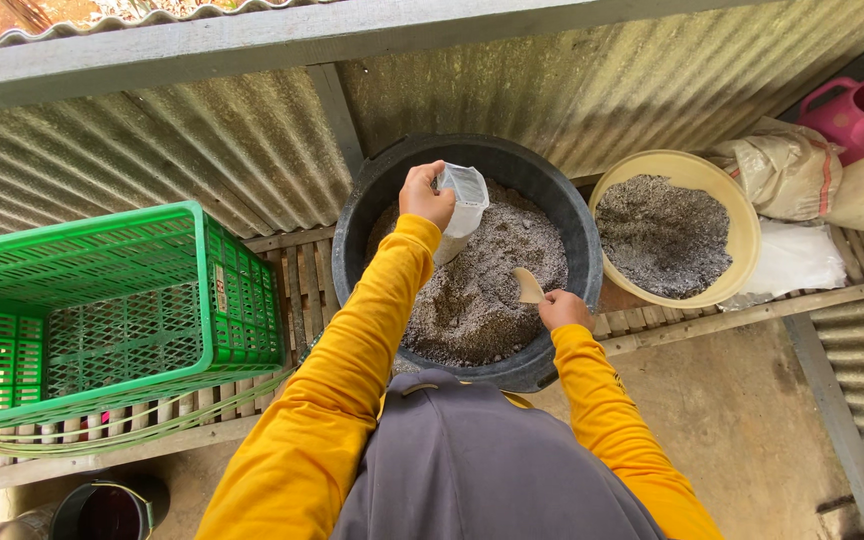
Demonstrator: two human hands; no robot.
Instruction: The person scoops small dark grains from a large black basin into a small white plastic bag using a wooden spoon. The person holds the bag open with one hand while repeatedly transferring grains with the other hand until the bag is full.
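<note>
Gripping a tilted clear cup (466,200) in the left hand (424,194) and, apparently, a scoop (528,286) in the right hand (562,308), mix could spill past the black tub (580,232).

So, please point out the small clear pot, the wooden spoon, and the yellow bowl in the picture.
small clear pot (467,200): head view, on its side wall, beside the left hand.
wooden spoon (528,286): head view, on its pale blade above the right hand.
yellow bowl (747,235): head view, on its right rim.
</note>
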